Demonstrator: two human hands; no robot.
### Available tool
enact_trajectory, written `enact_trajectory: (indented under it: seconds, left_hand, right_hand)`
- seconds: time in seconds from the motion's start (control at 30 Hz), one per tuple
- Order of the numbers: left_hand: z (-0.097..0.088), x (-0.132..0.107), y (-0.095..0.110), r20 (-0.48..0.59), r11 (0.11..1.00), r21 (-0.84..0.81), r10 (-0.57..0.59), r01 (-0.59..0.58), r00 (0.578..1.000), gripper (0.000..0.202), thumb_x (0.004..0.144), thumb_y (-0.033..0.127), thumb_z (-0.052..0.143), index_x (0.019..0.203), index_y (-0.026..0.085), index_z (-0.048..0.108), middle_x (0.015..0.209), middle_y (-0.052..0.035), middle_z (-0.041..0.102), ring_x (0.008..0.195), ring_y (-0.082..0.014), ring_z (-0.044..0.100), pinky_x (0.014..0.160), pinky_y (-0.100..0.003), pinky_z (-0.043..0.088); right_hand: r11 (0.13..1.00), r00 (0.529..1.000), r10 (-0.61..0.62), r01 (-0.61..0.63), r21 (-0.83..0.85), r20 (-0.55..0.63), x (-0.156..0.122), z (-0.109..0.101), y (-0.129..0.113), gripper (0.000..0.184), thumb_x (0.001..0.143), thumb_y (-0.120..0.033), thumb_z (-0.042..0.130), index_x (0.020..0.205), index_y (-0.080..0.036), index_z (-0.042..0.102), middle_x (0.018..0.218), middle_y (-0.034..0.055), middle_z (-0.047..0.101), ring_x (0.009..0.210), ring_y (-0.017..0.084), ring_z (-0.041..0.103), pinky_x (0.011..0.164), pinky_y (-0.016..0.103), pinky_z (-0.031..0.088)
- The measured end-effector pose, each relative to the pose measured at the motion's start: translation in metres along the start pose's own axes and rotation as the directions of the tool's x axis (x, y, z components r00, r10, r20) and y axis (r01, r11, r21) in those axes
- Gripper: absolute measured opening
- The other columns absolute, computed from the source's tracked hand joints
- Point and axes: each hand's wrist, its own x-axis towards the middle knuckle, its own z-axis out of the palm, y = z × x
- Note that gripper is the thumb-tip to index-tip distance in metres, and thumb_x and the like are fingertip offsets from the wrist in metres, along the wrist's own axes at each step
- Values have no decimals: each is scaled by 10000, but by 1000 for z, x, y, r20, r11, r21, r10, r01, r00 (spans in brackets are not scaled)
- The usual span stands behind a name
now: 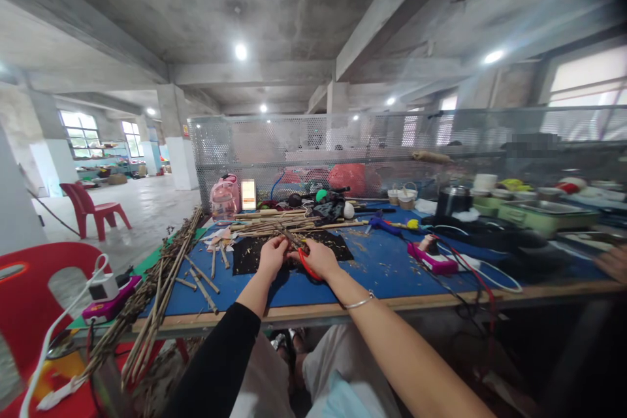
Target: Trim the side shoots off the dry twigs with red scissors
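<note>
Over a black cloth [249, 258] strewn with plant scraps, both hands work close together. My right hand [321, 260] is closed round scissors with red handles [307, 268], their blades pointing up and left. My left hand [273, 256] is closed with thumb and fingers pinched, just left of the scissors; what it pinches is too small to make out. Behind the cloth lies a pile of dry sticks [264, 222]. Several short cut stick pieces [202, 284] are scattered left of my left hand.
Long dried stalks [169, 281] hang over the blue table's left end. A lit phone [249, 194] stands at the back beside a pink bag [225, 197]. Rightward are a blue glue gun [385, 225], a pink power strip [432, 260] with cables, and another person's hand [612, 264].
</note>
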Motion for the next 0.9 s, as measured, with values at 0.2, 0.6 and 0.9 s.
enact_trajectory:
  seconds: [0.2,0.6,0.9]
  left_hand:
    - [-3,4,-6,-40,999,-16,-38,37,999,121,702,232,600,732,115,602,599,-16,566,532,-94,530,514,-214,462]
    - [1,-1,4,-83,993,-62,-105,100,991,128,747,247,564,774,123,587,717,-51,628,575,-85,567,487,-164,453]
    - [0,1,0,-3,994,-74,-82,81,997,77,720,193,548,753,129,575,686,-41,625,525,-85,542,449,-165,420]
  right_hand:
    - [999,999,24,-23,-45,23,3,4,2,566,710,-704,379,866,-197,576,856,90,649,816,221,602,652,264,379]
    - [998,998,-65,65,-20,-1,3,3,4,555,702,-673,434,953,-190,542,966,92,620,890,219,579,693,270,381]
    - [999,999,-43,43,-18,22,0,0,-1,564,708,-686,416,949,-188,527,931,93,628,858,218,592,679,264,376]
